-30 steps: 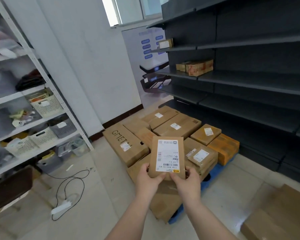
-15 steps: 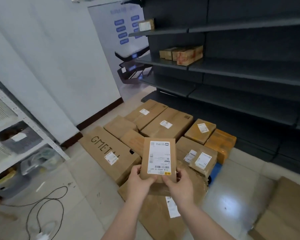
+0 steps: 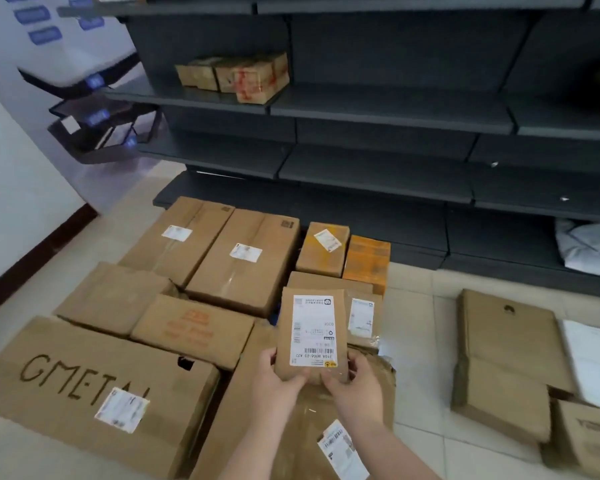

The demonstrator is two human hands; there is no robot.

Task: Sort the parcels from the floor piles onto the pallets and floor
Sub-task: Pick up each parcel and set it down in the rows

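Observation:
A small flat cardboard parcel (image 3: 311, 332) with a white shipping label stands upright in front of me, held by its lower corners. My left hand (image 3: 276, 382) grips the bottom left corner and my right hand (image 3: 355, 386) grips the bottom right. Below and behind it lies a group of brown parcels: a long box marked GMETAL (image 3: 84, 386), two large taped boxes (image 3: 243, 258), a small labelled box (image 3: 323, 249) and an orange box (image 3: 367, 261). A wrinkled brown parcel (image 3: 312, 431) with a label lies right under my hands.
A dark metal shelving unit (image 3: 378, 109) runs along the back with a few small boxes (image 3: 236, 76) on one shelf. More flat cardboard parcels (image 3: 506, 358) lie on the tiled floor at the right. A white bag (image 3: 589, 247) sits on the lowest shelf at the right.
My view has turned right and dropped closer to the parcels; the white rack at the left has left the frame. Both hands keep the same hold on the small parcel.

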